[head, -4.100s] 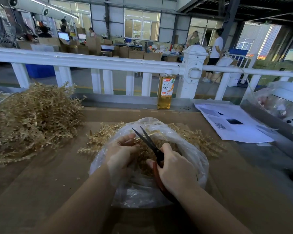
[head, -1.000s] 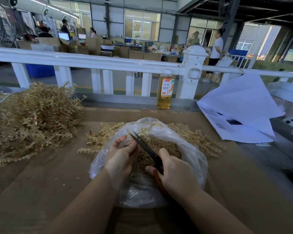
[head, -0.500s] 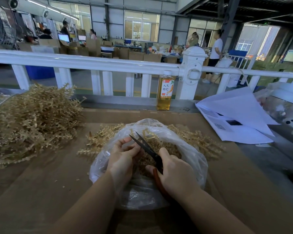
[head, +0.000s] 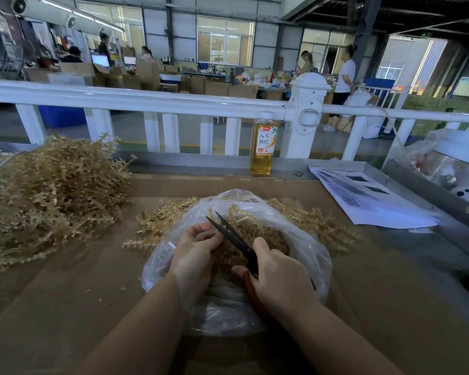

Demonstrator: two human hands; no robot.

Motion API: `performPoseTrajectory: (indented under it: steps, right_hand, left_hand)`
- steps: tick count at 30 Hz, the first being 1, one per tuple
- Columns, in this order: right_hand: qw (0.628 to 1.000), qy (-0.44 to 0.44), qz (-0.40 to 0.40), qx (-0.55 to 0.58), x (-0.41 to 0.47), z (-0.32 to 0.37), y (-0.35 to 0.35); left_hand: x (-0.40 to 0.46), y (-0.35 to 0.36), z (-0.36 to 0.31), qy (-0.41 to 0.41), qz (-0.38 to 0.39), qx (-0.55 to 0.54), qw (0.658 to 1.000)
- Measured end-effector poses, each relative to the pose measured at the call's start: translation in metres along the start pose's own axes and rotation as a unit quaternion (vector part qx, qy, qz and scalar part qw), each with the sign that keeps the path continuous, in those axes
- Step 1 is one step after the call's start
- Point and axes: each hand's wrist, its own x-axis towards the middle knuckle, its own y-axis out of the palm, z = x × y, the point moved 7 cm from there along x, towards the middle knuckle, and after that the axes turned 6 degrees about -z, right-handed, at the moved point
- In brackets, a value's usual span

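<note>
Gold plastic sprigs (head: 251,234) fill a clear plastic bag (head: 309,255) on a cardboard-covered table (head: 65,307), where the left hand (head: 194,255) pinches a sprig piece and the right hand (head: 279,280) grips red-handled scissors (head: 236,239), blades parted just beside the left fingertips. More sprigs are heaped at the far left (head: 52,190).

Your right hand (head: 279,280) grips the scissors (head: 236,240), blades parted, while your left hand (head: 194,253) pinches a golden sprig above the plastic bag (head: 303,239).
</note>
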Motion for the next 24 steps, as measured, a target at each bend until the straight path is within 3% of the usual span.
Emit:
performPoseTrajectory:
  steps: [24]
  right_hand:
    - [1.000, 0.004, 0.021, -0.005, 0.0020, 0.0036, 0.0035]
  left_hand:
    - [-0.0014, 0.0015, 0.0001, -0.017, 0.006, 0.007, 1.000]
